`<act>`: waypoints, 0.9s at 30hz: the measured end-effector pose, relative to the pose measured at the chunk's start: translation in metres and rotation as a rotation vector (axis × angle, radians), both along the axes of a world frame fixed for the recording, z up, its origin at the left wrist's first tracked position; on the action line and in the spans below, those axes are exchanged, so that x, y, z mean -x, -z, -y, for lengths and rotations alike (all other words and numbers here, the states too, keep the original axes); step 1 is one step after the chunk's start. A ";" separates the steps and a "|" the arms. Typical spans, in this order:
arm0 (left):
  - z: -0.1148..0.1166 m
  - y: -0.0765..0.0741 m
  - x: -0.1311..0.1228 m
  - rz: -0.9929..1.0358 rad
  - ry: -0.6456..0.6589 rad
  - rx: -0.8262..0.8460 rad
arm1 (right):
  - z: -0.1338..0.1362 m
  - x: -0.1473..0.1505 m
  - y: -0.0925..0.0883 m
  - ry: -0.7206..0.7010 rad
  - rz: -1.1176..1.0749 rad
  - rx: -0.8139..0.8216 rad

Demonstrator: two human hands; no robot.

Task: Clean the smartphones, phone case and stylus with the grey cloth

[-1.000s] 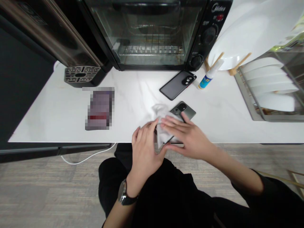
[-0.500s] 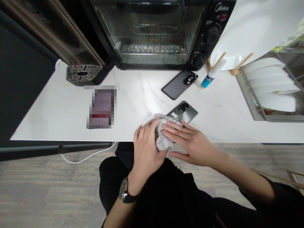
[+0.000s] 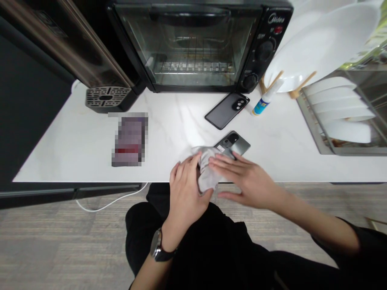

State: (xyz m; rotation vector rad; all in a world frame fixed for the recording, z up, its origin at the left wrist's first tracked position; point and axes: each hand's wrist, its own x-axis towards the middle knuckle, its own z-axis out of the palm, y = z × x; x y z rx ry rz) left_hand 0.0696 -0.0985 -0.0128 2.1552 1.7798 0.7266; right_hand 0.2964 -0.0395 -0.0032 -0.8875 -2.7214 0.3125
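A crumpled light grey cloth [image 3: 208, 177] is between my hands at the counter's front edge. My left hand [image 3: 186, 193], with a watch on the wrist, curls round the cloth's left side, thumb below. A dark edge shows between this hand and the cloth; what it belongs to is mostly hidden. My right hand [image 3: 244, 181] presses its fingers onto the cloth from the right, thumb held apart. Just behind the cloth lies a grey smartphone [image 3: 240, 145], back up, its lower end covered by cloth and fingers. Farther back rests a dark-rimmed translucent phone case [image 3: 225, 112].
A small spray bottle [image 3: 261, 105] leans near the case. At the back stands a toaster oven [image 3: 193, 86], with a drip-tray machine [image 3: 109, 98] to its left. A blurred-out flat item [image 3: 130, 139] lies left. Dishes fill a rack [image 3: 314, 129] at right.
The right hand has shifted very slightly to the right over the cloth. The left hand keeps its place. The whole view has tilted a little.
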 end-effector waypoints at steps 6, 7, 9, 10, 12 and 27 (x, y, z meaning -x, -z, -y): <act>-0.001 0.000 0.001 0.009 0.006 -0.025 | -0.005 -0.003 0.001 0.135 -0.023 -0.052; 0.000 0.000 0.002 0.008 0.012 -0.027 | 0.001 0.001 -0.001 0.022 -0.021 -0.008; 0.000 0.002 0.003 0.002 0.021 -0.032 | 0.011 0.006 -0.004 -0.116 -0.015 0.058; 0.001 0.002 0.003 -0.001 0.018 -0.029 | 0.012 0.005 -0.005 -0.111 -0.012 0.060; 0.001 0.002 0.002 0.002 0.002 -0.024 | 0.005 -0.005 -0.003 0.029 -0.007 -0.001; -0.001 -0.004 0.002 0.061 -0.002 0.002 | 0.005 -0.008 0.007 0.209 0.001 -0.072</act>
